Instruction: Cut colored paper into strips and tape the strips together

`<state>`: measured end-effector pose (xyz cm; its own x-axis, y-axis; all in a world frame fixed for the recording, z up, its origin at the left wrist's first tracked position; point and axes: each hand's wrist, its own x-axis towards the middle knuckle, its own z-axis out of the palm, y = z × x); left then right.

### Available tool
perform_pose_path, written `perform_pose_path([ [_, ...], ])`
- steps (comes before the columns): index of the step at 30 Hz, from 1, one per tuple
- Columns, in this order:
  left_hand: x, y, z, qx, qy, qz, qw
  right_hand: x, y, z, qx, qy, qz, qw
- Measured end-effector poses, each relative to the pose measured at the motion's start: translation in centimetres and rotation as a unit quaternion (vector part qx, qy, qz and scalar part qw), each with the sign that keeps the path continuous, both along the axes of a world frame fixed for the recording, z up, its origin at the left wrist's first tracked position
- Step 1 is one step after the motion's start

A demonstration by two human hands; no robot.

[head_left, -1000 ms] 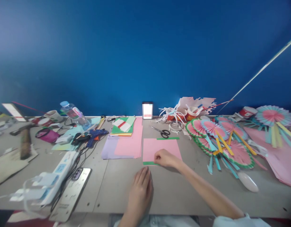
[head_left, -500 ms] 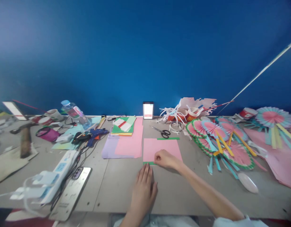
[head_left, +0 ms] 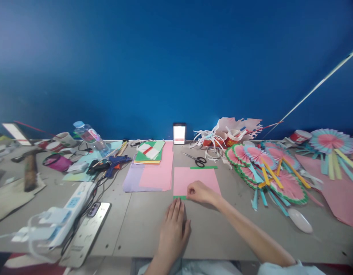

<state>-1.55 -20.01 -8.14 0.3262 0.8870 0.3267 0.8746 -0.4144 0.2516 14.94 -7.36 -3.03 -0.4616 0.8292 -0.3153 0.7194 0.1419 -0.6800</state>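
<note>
A sheet of pink paper [head_left: 182, 177] lies flat in front of me. One green paper strip [head_left: 179, 197] runs along its near edge, and a second green strip [head_left: 207, 167] lies at its far edge. My left hand [head_left: 174, 225] rests flat on the table, fingers stretched out, their tips touching the near strip. Over the near edge of the sheet, my right hand [head_left: 201, 193] is closed with its fingers curled together against the strip; what they hold, if anything, is hidden. Black-handled scissors [head_left: 199, 162] lie just beyond the sheet.
Left of the sheet are stacked coloured papers [head_left: 156, 177], a blue glue gun [head_left: 119, 164], a power strip [head_left: 73, 212] and a phone [head_left: 86, 233]. Folded paper fans [head_left: 279, 172] and a white oval object [head_left: 300, 220] lie to the right. A lit screen [head_left: 179, 134] stands against the blue wall.
</note>
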Motion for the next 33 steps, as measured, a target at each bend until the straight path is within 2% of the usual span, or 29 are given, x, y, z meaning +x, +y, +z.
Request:
perform_pose_path([
  [11,-0.1,0.2,-0.1,-0.005,-0.008,-0.001,1.000,0.4,-0.3,0.4,-0.010,0.002,-0.012,1.000],
  [18,0.3,0.4,0.9,-0.030,0.034,0.015,0.999,2.9,-0.7,-0.2,0.010,0.002,-0.019,1.000],
  [23,0.8,0.5,1.8,-0.052,0.042,0.021,0.998,4.7,-1.4,-0.4,-0.017,0.031,-0.057,0.998],
  [26,1.0,0.5,1.9,-0.064,0.043,0.021,0.997,5.1,-1.7,-0.3,-0.035,0.039,-0.066,0.996],
  [33,1.2,0.5,1.9,-0.081,0.050,0.024,0.995,5.3,-2.0,-0.1,-0.026,0.038,-0.082,0.996],
])
